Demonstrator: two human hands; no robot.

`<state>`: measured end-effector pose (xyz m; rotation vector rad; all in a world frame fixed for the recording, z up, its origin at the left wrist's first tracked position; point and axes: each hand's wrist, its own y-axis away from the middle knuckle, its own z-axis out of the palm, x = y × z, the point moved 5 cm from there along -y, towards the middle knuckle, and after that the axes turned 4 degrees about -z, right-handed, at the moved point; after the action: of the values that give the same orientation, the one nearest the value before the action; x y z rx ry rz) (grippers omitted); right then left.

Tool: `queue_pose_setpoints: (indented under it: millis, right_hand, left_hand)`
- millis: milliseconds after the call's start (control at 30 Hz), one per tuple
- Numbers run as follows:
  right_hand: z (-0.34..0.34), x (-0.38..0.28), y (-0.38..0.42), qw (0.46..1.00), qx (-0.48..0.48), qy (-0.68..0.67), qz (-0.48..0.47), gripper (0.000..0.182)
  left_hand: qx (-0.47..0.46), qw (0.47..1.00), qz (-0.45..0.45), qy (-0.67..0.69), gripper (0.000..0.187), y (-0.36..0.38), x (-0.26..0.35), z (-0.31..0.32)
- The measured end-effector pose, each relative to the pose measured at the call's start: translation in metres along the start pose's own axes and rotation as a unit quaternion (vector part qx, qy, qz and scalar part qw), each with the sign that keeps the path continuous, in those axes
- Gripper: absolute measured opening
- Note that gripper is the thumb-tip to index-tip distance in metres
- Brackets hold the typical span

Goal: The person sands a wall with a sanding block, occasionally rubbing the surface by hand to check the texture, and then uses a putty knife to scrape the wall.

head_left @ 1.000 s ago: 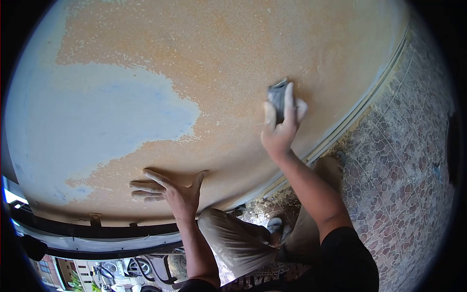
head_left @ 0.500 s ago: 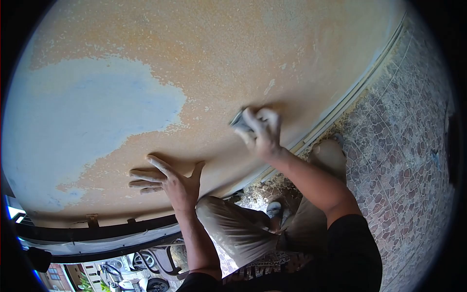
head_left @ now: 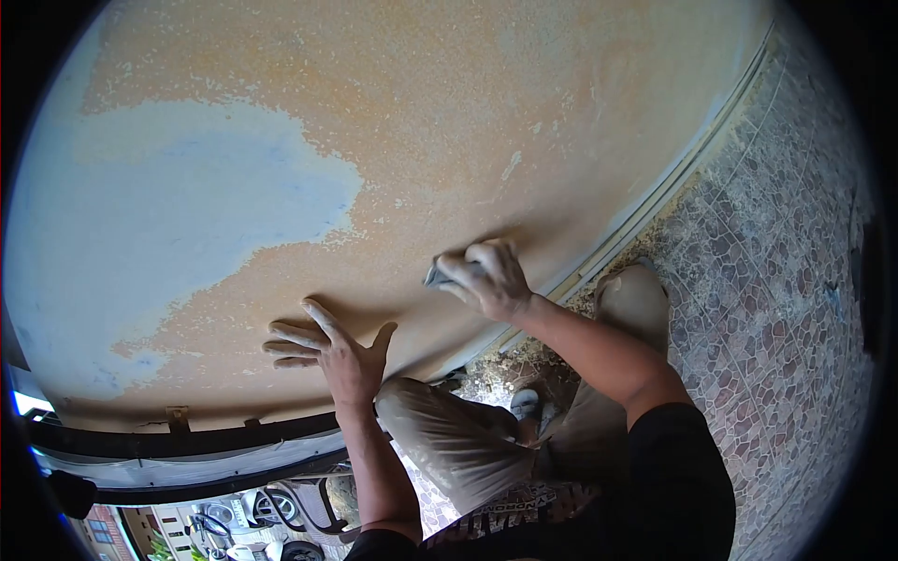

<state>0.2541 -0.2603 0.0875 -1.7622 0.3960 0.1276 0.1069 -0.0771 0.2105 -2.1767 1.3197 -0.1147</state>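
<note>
The right hand (head_left: 493, 279) is closed around a dark pad (head_left: 434, 275), its face against the panel (head_left: 440, 131). The pad looks light and fairly firm, best taken by its long sides. Fingers spread and holding nothing, the left hand (head_left: 353, 366) lies on the panel, which seems stiff, perhaps slippery with dust.

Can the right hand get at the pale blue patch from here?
Probably yes: only tan surface lies between the right hand and the near edge of the pale blue patch, and the left hand is spread lower in view, off that path.
</note>
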Motion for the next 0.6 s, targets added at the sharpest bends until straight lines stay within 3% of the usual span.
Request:
queue_pose_setpoints:
  millis: [67,133,200,233,300,367,433,467,533,600]
  right_hand:
    - [0.004,0.003,0.004,0.990,-0.030,0.095,-0.098,0.065]
    - [-0.017,0.033,-0.014,0.990,0.096,0.105,-0.007,0.062]
    - [-0.053,0.070,-0.039,0.954,0.213,0.152,0.145,0.064]
    - [-0.050,0.069,-0.039,0.956,0.208,0.149,0.145,0.064]
    - [-0.051,0.083,-0.031,0.907,0.304,0.010,0.291,0.068]
    - [-0.018,0.033,-0.015,0.967,0.205,0.019,0.149,0.068]
    - [0.012,-0.012,0.000,0.998,0.038,-0.031,0.031,0.064]
    - [0.025,-0.020,0.012,0.991,-0.065,0.067,-0.097,0.061]
    - [0.016,-0.008,-0.002,0.998,0.025,0.024,-0.056,0.059]
    - [-0.027,0.029,-0.038,0.978,0.170,0.046,0.110,0.057]
  left_hand:
    - [-0.023,0.999,-0.006,0.022,0.146,-0.002,-0.003,-0.007]
    - [0.042,0.999,-0.002,-0.015,0.156,-0.001,-0.015,-0.022]
    - [0.043,0.999,-0.029,-0.010,0.158,0.001,-0.035,-0.014]
    - [0.051,0.998,-0.023,-0.029,0.159,0.000,-0.037,-0.010]
    - [0.049,0.997,-0.032,-0.045,0.161,0.001,-0.033,-0.007]
    - [0.035,0.998,-0.054,-0.020,0.160,-0.002,-0.027,-0.007]
    - [0.016,0.998,-0.069,-0.001,0.158,-0.001,-0.025,-0.007]
    - [0.010,0.998,-0.060,0.008,0.157,-0.003,-0.026,-0.007]
    - [0.003,0.998,-0.057,0.006,0.156,0.000,-0.034,-0.012]
    - [-0.005,0.998,-0.039,-0.038,0.159,0.001,-0.029,-0.008]
